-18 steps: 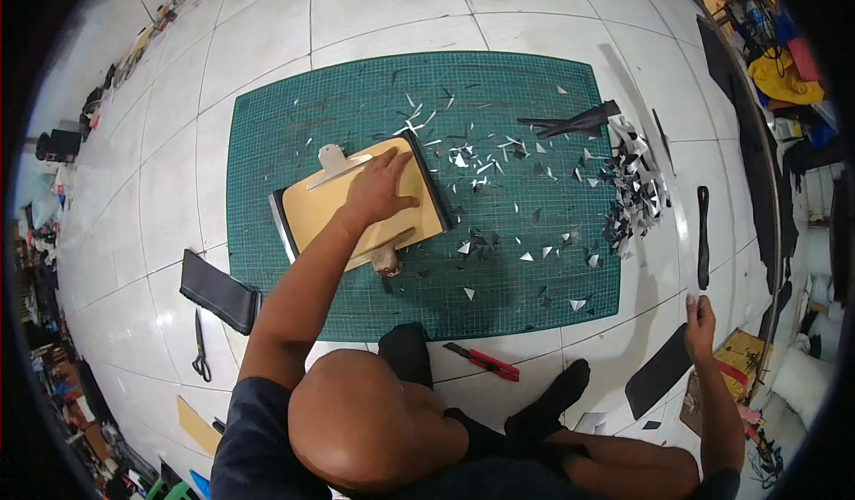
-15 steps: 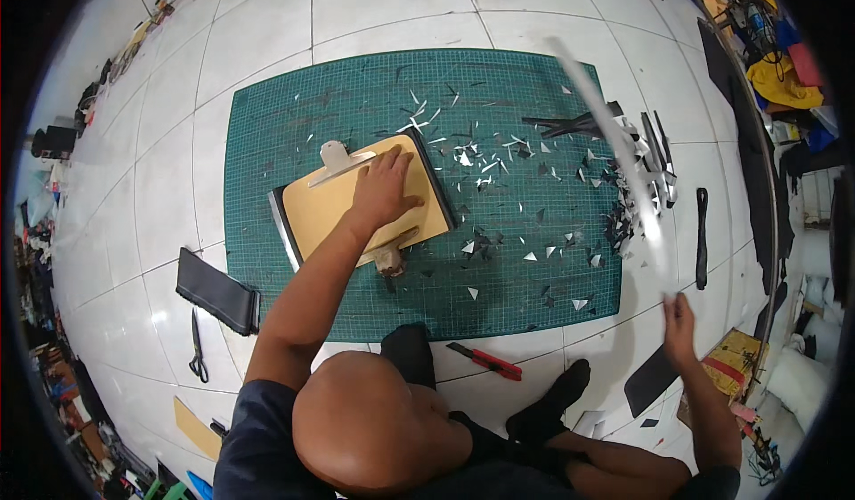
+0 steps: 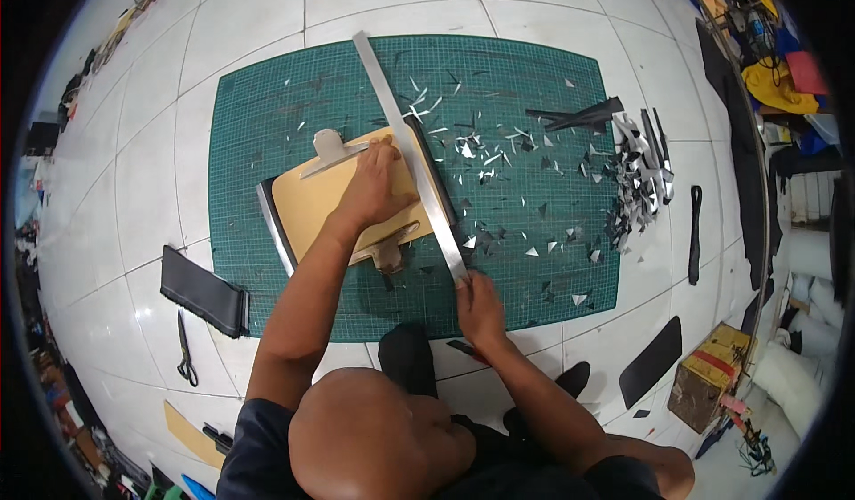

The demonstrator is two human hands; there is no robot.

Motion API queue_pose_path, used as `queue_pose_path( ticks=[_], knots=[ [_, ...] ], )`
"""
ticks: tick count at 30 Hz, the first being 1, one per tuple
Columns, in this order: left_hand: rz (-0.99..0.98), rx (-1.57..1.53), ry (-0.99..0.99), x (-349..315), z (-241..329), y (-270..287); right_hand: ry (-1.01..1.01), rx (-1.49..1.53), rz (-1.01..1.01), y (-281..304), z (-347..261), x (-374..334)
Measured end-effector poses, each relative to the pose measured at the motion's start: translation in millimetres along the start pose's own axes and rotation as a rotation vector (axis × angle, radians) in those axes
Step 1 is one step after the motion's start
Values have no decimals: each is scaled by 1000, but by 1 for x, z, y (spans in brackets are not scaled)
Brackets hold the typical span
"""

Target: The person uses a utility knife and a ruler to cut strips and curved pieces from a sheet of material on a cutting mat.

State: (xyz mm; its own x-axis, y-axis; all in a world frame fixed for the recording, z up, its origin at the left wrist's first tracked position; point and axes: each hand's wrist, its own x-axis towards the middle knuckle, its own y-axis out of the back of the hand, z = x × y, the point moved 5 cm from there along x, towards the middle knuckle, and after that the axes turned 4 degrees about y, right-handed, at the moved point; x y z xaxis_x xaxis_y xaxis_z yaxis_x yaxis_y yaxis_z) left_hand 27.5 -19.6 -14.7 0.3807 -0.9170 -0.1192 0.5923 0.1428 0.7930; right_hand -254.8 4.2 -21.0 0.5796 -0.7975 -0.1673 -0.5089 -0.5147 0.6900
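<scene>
A tan board [image 3: 307,211] lies tilted on the green cutting mat [image 3: 267,117], on top of black sheet material [image 3: 434,166] whose edges stick out at both sides. One metal clip [image 3: 329,146] grips its far edge and another clip [image 3: 387,255] its near edge. My left hand [image 3: 370,184] rests on the board with its fingers stretched out, the tips close to a long metal ruler [image 3: 419,166]. That ruler runs slantwise across the board's right part and past the mat's far edge. My right hand [image 3: 481,308] is closed around the ruler's near end.
Black and white scraps [image 3: 481,157] litter the mat's right half, piled at its edge [image 3: 641,175]. A cutter [image 3: 465,349] is partly hidden by my right wrist. Scissors [image 3: 185,353] and a folded black piece [image 3: 205,291] lie left; a black strap [image 3: 695,233] and yellow box [image 3: 712,371] right.
My right hand has brought the ruler from the right side over to the board. My left hand has stayed on the board, now with the ruler beside its fingers.
</scene>
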Motion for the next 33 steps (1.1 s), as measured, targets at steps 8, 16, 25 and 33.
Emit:
queue_pose_path(
  ticks=[8, 16, 25, 33],
  knots=[
    [14, 202, 8, -1, 11, 2, 198, -378, -403, 60, 24, -66],
    [-57, 303, 38, 3, 13, 2, 205, -440, -662, 74, 50, -109],
    [-71, 339, 43, 8, 17, 1, -192, 35, -436, 95, 66, -97],
    [-60, 337, 26, 14, 17, -1, 8, -72, -113, 35, 6, -24]
  ],
)
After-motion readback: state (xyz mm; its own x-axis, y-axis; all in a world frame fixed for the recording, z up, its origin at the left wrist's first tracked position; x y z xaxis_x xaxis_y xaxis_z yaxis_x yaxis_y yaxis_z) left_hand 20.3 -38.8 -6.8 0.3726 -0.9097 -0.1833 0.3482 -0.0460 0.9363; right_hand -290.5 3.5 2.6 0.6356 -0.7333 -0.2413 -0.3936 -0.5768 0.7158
